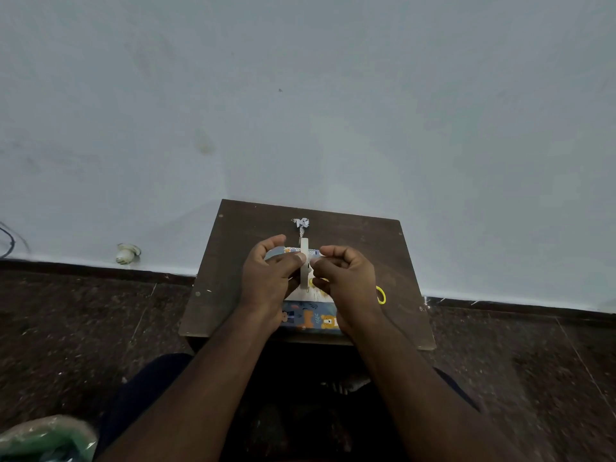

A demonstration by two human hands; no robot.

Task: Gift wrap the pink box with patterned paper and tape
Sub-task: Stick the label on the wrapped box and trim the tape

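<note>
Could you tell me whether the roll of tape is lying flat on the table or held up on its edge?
On edge: the roll of tape shows as a narrow upright band, pinched between the left hand and right hand above the wrapped box.

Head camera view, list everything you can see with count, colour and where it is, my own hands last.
Dark brown wooden table: one, against the wall.
Box wrapped in blue animal-patterned paper: one, mid-table, under the hands.
White roll of tape: one, upright on edge, held above the box.
Yellow loop: one, by the right wrist; what it is unclear.
Small white-and-black crumpled scrap: one, table's far side.
White rounded object: one, floor by the wall, left.
Green plastic bag: one, bottom-left corner.
Left hand: fingers grip the roll.
Right hand: fingers pinch at the roll.
</note>
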